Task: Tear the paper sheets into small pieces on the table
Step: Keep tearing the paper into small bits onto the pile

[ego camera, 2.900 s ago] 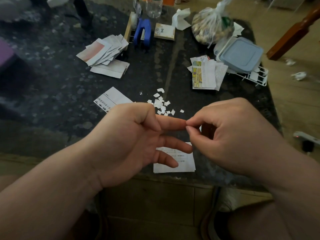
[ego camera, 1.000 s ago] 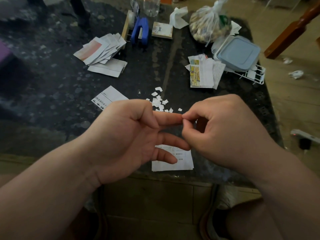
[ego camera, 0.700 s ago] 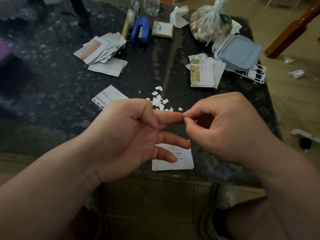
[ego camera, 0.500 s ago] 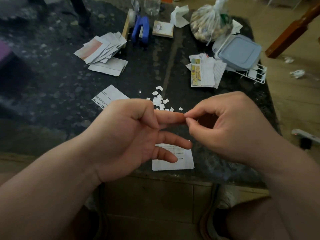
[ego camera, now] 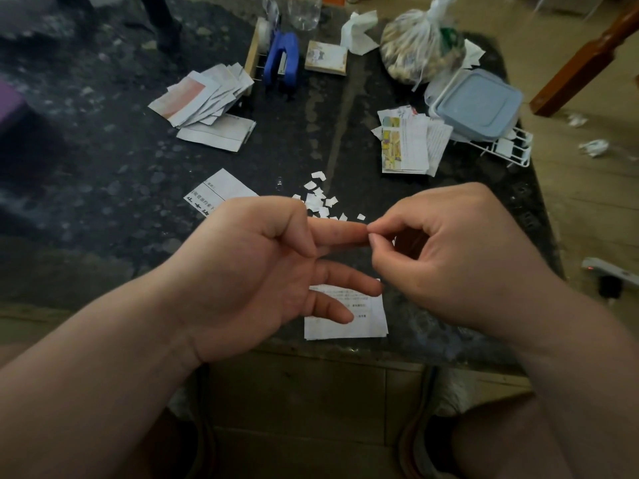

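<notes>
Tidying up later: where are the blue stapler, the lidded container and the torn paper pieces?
blue stapler (ego camera: 285,51), head view, top arm.
lidded container (ego camera: 479,103), head view, middle of lid.
torn paper pieces (ego camera: 314,202), head view, centre of pile.

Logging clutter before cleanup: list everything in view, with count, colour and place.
dark speckled stone table: one, black-grey, throughout
small torn paper pieces: many, white, centre
printed paper sheet: one, white, near edge
second printed sheet: one, white, left of the pieces
fanned paper slips: one stack, white and pink, far left
printed leaflets: one stack, white and yellow, right
plastic stapler-like tool: one, blue, far centre
small square box: one, beige, beside it
knotted plastic bag: one, clear, far right
lidded plastic container: one, grey-blue, right
wire rack: one, white, beside the container
left hand: fingers straight, over the near sheet
right hand: fingertips pinched at left forefinger; any scrap hidden
</notes>
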Available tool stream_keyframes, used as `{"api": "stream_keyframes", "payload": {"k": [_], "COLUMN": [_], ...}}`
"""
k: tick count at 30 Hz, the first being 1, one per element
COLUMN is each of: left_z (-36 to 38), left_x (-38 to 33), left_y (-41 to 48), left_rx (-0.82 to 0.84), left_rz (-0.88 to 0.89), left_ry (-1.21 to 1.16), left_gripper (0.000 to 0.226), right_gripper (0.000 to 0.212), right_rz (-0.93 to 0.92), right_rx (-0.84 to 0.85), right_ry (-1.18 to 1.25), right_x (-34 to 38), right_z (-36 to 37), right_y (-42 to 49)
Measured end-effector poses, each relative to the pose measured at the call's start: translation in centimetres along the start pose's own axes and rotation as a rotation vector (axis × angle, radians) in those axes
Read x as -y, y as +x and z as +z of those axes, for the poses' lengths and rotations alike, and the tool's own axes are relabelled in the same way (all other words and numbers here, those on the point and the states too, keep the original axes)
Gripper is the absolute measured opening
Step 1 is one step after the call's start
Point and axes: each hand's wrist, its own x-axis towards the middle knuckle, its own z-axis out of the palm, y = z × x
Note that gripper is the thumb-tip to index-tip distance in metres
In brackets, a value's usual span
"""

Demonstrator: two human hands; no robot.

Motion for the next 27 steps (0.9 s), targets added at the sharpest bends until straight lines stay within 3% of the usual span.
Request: {"api": "stream_keyframes", "payload": {"k": [9,13,18,27], "left_z": [0.1,0.4,0.5,-0.1], "left_x": [-0.1,0.0,0.6,1.0], "left_y": [-0.2,-0.3,-0.1,0.7], "left_rx": [-0.034,-0.154,-0.259,-0.483], "left_rz": [-0.007,-0.015,0.02,0.093], "left_ry": [-0.013,-0.002,0.135,0.363], "left_gripper": [0.072,0.056,0.032,0.026], "right_gripper": [0.01,0.01,0.01,0.009], "right_rz": [0.048,0.194,0.394,0.529], "right_rx": [-0.016,-0.021,0.087,0.175], "right_ry": [-0.008,0.231,0.633,0.977], "right_x": [0.2,-0.1,-0.5,-0.7], "right_z": [0.3,0.3,0.0,1.5], "right_y": [0.1,0.0,0.6,2.1]}}
